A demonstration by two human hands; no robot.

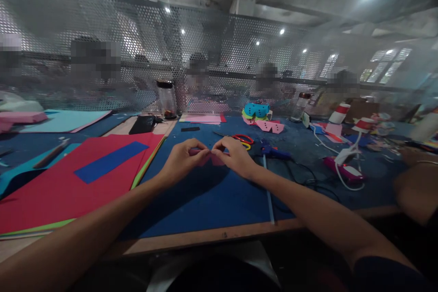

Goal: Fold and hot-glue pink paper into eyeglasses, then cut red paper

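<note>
Both my hands meet over the blue mat (212, 200) at the middle of the table. My left hand (183, 159) and my right hand (234, 156) each pinch an end of a small pink paper piece (209, 157), fingers closed on it. The paper sits low, just above the mat, and is mostly hidden by my fingers. Red-handled scissors (242, 138) lie just beyond my right hand. A blue glue gun (273, 151) rests to the right of it.
Red card sheets (51, 191) with a blue strip (109, 162) lie at left. A jar (167, 99), pink and blue paper shapes (265, 118), paper cups (340, 113) and a white cable (342, 164) sit further back. Another person's arm (415, 191) is at right. A perforated screen (219, 54) closes the back.
</note>
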